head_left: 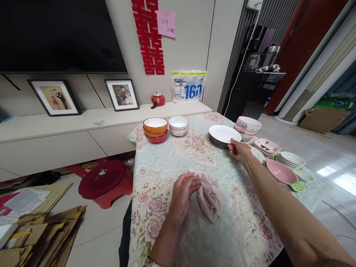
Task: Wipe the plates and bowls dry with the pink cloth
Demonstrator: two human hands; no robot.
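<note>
My right hand (238, 150) reaches across the table and grips the near right rim of the top white plate (224, 133), on a stack of plates. My left hand (185, 191) rests over the table with its fingers loosely bent and nothing gripped in them. Its fingertips are beside a crumpled pale pink cloth (210, 196), apparently touching its edge. Partly hidden by my right wrist is another white plate (257, 154). Behind it stand stacked white bowls with pink rims (248, 124).
A floral tablecloth (155, 207) covers the table. Orange and red bowls (155, 128) and pink-rimmed bowls (178, 124) stand at its far left. Pink leaf-shaped dishes (280, 171), patterned dishes (267, 145) and small white bowls (290, 158) line the right. A red stool (104, 180) stands left.
</note>
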